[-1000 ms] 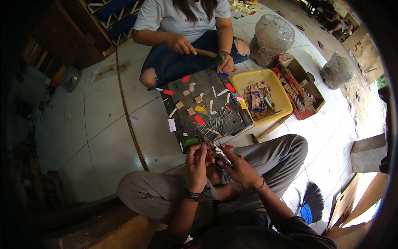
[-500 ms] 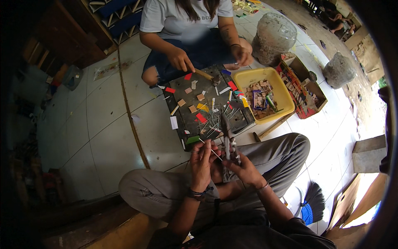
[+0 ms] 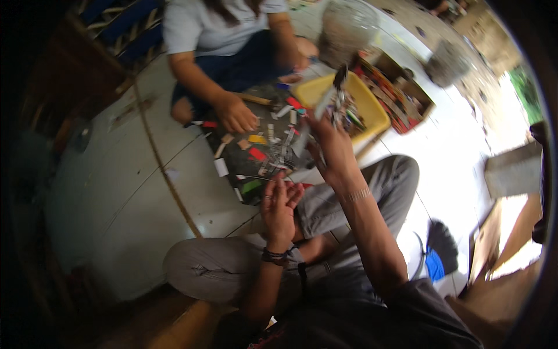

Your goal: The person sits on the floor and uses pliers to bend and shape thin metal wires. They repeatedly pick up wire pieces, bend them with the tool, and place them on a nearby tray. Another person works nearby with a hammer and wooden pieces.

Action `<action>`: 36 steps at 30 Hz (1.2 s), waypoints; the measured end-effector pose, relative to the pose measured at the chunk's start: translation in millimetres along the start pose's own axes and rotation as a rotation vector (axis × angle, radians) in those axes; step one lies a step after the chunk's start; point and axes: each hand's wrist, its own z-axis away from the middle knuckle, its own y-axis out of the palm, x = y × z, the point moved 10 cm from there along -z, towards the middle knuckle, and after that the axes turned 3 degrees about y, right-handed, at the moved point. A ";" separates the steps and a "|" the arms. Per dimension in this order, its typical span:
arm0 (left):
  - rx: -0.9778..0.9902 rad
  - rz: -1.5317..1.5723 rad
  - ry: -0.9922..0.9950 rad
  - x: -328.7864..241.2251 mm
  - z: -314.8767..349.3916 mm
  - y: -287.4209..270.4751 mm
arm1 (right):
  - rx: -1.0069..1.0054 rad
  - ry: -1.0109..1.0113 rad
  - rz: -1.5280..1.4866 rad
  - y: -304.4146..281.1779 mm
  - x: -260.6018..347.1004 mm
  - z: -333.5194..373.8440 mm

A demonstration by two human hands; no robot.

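Note:
My left hand [image 3: 280,210], palm turned up in front of the low dark board [image 3: 232,192], pinches a thin pale rod [image 3: 256,177] that points left. My right hand [image 3: 334,148] is raised over the board's right edge, gripping a pliers-like tool [image 3: 337,93] with a dark tip; motion blurs it. Several thin grey rods [image 3: 285,148] lie scattered on the board among wooden squares and coloured strips, such as a red piece [image 3: 257,154] and a green piece [image 3: 250,186]. Across the board, a co-worker's hand [image 3: 235,113] hovers over the pieces.
Behind my right hand stands a yellow tub [image 3: 375,119] of small pieces, with an open carton [image 3: 415,96] beside it. A hammer handle [image 3: 253,99] lies at the board's far side. Farther back is a cloudy plastic container [image 3: 346,35]; a brush [image 3: 442,250] lies by my right knee.
My right hand has lifted the tool away from my left hand, forward and up toward the tub. The co-worker has let go of the hammer. The whole view has shifted and blurred.

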 end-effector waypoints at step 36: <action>0.330 -0.274 0.484 -196.2 33.4 131.6 | -0.803 0.193 1.418 -545.9 -37.7 174.9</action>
